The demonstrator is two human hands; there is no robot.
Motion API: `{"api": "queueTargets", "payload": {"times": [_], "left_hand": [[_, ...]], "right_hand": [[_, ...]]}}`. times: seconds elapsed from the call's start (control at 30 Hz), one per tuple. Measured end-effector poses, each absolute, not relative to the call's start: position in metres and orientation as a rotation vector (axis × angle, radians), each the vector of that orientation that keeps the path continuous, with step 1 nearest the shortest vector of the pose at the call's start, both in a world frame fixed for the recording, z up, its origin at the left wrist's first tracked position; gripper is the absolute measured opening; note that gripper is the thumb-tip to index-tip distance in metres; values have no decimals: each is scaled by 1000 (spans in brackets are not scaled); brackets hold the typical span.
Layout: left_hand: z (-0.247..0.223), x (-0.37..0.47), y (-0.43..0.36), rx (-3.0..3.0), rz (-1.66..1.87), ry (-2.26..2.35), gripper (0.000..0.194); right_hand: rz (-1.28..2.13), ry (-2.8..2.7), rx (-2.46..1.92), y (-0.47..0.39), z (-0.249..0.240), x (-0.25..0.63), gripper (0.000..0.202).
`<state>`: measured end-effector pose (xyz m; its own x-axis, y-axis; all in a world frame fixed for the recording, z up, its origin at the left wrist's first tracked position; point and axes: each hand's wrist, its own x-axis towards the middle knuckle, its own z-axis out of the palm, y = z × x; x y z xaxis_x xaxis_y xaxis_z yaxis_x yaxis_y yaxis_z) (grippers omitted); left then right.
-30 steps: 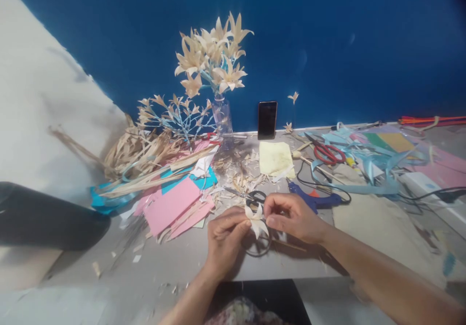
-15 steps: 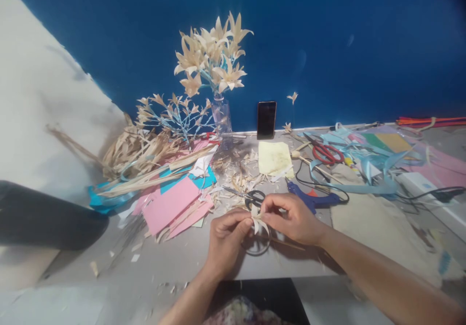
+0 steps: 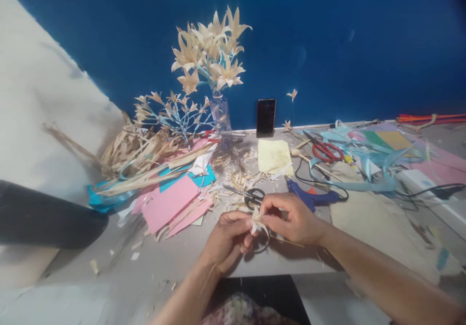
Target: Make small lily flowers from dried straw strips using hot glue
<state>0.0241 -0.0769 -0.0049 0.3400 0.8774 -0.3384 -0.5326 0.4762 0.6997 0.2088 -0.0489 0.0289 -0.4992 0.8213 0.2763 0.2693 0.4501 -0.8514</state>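
Note:
A small cream flower [image 3: 256, 222] with pointed petals is held between my two hands, above the near part of the table. My left hand [image 3: 229, 237] pinches it from the left with thumb and forefinger. From the right, the fingertips of my right hand [image 3: 289, 218] grip a petal. Below the flower a ring-shaped object [image 3: 265, 248] shows in part, mostly behind my left hand. Black-handled scissors [image 3: 254, 198] lie just beyond my fingers. To the right of them rests a blue glue gun [image 3: 313, 197].
A clear bottle [image 3: 221, 116] holds tall cream flowers [image 3: 209, 53]. Dried strips [image 3: 127, 150] and pink paper [image 3: 170, 203] lie left. A phone [image 3: 266, 117] leans on the wall. Red-handled scissors [image 3: 327, 152], blue ribbon [image 3: 378, 184] and a white power strip [image 3: 433, 198] are right.
The flower has turned in my fingers, its petals now pointing differently. My left hand has rolled, its lower fingers now showing beneath the flower. My right hand stays nearly in place.

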Motion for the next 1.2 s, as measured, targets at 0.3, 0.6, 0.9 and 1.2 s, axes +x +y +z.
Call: {"api": "queueTargets", "payload": {"times": [0.3, 0.6, 0.9, 1.2], "left_hand": [[-10, 23, -76, 511, 1034, 691, 22], [-13, 26, -80, 517, 918, 649, 24], [-16, 24, -80, 553, 842, 617, 22], [-21, 21, -79, 509, 800, 580, 21]], "right_hand": [[1141, -1892, -902, -47, 30, 213, 8], [1603, -1696, -835, -41, 26, 214, 15], [1681, -1680, -805, -41, 27, 215, 16], [1632, -1744, -771, -41, 25, 215, 7]]}}
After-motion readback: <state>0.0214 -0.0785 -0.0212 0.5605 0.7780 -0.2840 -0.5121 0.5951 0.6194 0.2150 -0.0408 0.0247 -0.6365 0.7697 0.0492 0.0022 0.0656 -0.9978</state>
